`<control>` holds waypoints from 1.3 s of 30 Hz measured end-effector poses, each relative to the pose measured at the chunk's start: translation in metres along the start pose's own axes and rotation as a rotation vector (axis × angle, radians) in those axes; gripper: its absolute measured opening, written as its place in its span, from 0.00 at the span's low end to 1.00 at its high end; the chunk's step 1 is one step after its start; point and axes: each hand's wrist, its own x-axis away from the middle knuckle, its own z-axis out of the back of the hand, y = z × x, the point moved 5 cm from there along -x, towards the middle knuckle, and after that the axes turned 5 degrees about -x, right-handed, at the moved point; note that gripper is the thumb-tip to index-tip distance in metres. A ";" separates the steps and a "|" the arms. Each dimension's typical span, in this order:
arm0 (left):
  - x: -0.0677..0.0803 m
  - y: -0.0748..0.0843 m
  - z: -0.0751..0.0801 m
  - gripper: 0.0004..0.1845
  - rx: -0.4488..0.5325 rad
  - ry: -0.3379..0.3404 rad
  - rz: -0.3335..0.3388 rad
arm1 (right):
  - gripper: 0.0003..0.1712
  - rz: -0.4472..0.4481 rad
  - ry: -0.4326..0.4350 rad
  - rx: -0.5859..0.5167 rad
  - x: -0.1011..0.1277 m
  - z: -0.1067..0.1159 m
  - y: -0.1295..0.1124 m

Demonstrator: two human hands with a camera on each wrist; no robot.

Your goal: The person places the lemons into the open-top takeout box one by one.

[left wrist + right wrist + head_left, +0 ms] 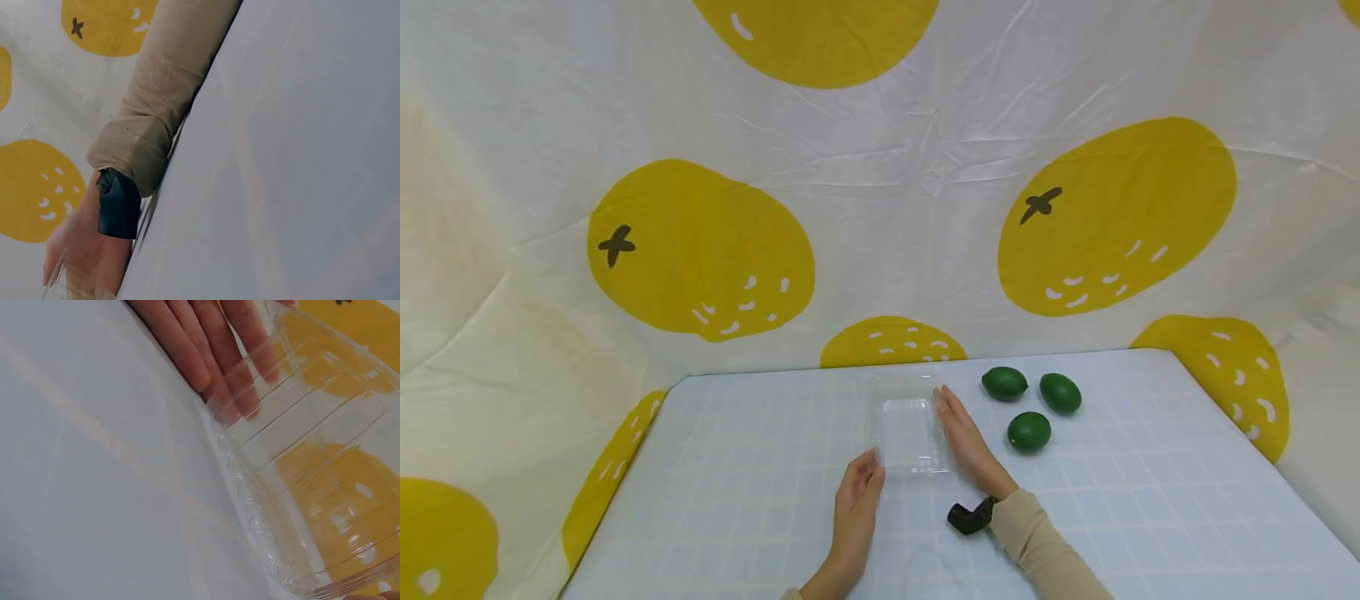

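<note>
A clear plastic box with ridged walls lies on the light cloth in front of me. My left hand is at its near left corner; in the right wrist view that hand's straight fingers rest flat against the ridged side wall. Along the box's right side lies my right hand, fingers extended and fingertips at the far right edge. In the left wrist view the right hand shows partly behind clear plastic. Right of it are three green limes, grouped on the cloth.
A black device is worn at the right wrist, below the tan sleeve. Behind the table hangs a white curtain printed with large yellow fruit, which also closes off both sides.
</note>
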 end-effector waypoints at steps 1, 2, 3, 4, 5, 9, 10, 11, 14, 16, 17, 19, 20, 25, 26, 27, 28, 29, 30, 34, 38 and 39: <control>-0.001 0.000 -0.001 0.25 0.000 0.000 -0.002 | 0.39 0.003 -0.003 -0.027 -0.001 0.000 -0.001; -0.001 0.001 -0.001 0.25 -0.002 -0.001 -0.003 | 0.39 -0.006 -0.004 -0.053 -0.001 0.000 -0.002; -0.002 0.002 -0.002 0.25 -0.004 0.000 -0.004 | 0.38 -0.017 -0.012 -0.074 -0.002 0.001 -0.003; -0.002 0.003 -0.003 0.26 -0.009 0.000 -0.008 | 0.38 -0.029 -0.022 -0.102 -0.003 0.000 -0.005; -0.003 0.004 -0.003 0.26 -0.014 -0.001 -0.008 | 0.39 -0.041 -0.035 -0.129 -0.004 0.000 -0.007; -0.003 0.009 -0.004 0.28 -0.024 -0.015 -0.009 | 0.41 -0.118 -0.070 -0.130 -0.002 -0.002 -0.017; -0.003 0.010 -0.003 0.29 -0.024 -0.018 -0.008 | 0.42 -0.130 -0.069 -0.102 0.000 -0.002 -0.021; -0.003 0.012 -0.002 0.29 -0.028 -0.017 -0.005 | 0.44 -0.139 -0.066 -0.064 0.002 -0.002 -0.025; -0.004 0.019 0.003 0.30 -0.059 -0.004 -0.017 | 0.49 -0.152 -0.040 0.077 0.012 0.001 -0.038; -0.005 0.024 0.008 0.30 -0.089 0.007 -0.040 | 0.52 -0.145 -0.011 0.181 0.017 0.002 -0.048; -0.007 0.027 0.010 0.29 -0.104 0.007 -0.059 | 0.52 -0.136 0.003 0.224 0.020 0.004 -0.053; -0.010 0.033 0.014 0.29 -0.145 0.002 -0.105 | 0.51 -0.111 0.036 0.294 0.027 0.007 -0.064; -0.011 0.036 0.017 0.29 -0.167 0.002 -0.125 | 0.50 -0.094 0.054 0.326 0.030 0.008 -0.069; -0.019 0.046 0.024 0.31 -0.293 -0.004 -0.224 | 0.44 0.029 0.157 0.409 0.049 0.024 -0.088; -0.021 0.047 0.025 0.32 -0.310 -0.010 -0.242 | 0.43 0.055 0.177 0.417 0.053 0.028 -0.091; -0.022 0.048 0.026 0.33 -0.328 -0.019 -0.270 | 0.42 0.073 0.197 0.424 0.057 0.032 -0.094; -0.024 0.049 0.026 0.34 -0.346 -0.029 -0.300 | 0.42 0.084 0.218 0.430 0.061 0.037 -0.095; -0.025 0.050 0.027 0.35 -0.368 -0.041 -0.333 | 0.41 0.096 0.240 0.433 0.064 0.042 -0.096; -0.026 0.052 0.027 0.36 -0.386 -0.052 -0.369 | 0.41 0.101 0.263 0.437 0.068 0.047 -0.096; -0.026 0.059 0.026 0.37 -0.437 -0.091 -0.488 | 0.41 0.083 0.351 0.406 0.081 0.067 -0.088; -0.029 0.059 0.022 0.37 -0.472 -0.122 -0.627 | 0.42 0.057 0.437 0.383 0.088 0.084 -0.074; -0.029 0.058 0.021 0.38 -0.491 -0.127 -0.658 | 0.43 0.045 0.450 0.374 0.089 0.087 -0.070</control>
